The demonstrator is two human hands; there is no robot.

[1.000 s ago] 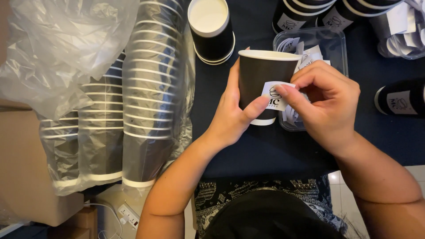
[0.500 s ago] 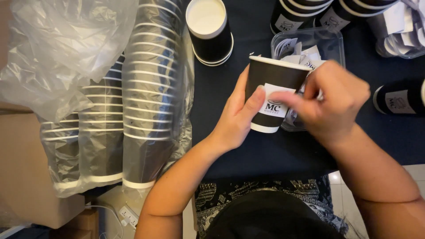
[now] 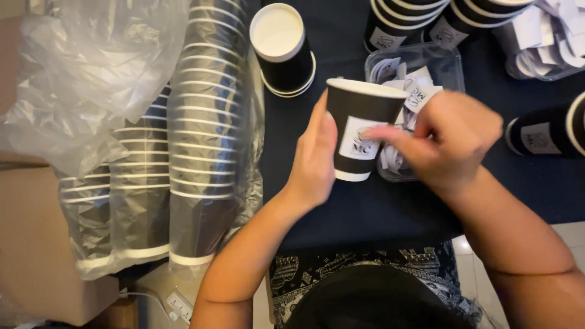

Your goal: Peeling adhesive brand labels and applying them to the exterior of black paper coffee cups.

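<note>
Black paper cup with a white rim, now clamped upright in the left hand above the dark table, has its white label seemingly stuck flat, the right hand's blurred fingers pressing it.

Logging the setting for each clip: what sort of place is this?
Probably a makeshift packing table rather than a factory line. Sleeves of black paper cups lie in plastic wrap, a clear tub of white stickers sits on the dark tablecloth, and the left hand holds a cup while the right hand presses its sticker.
</note>
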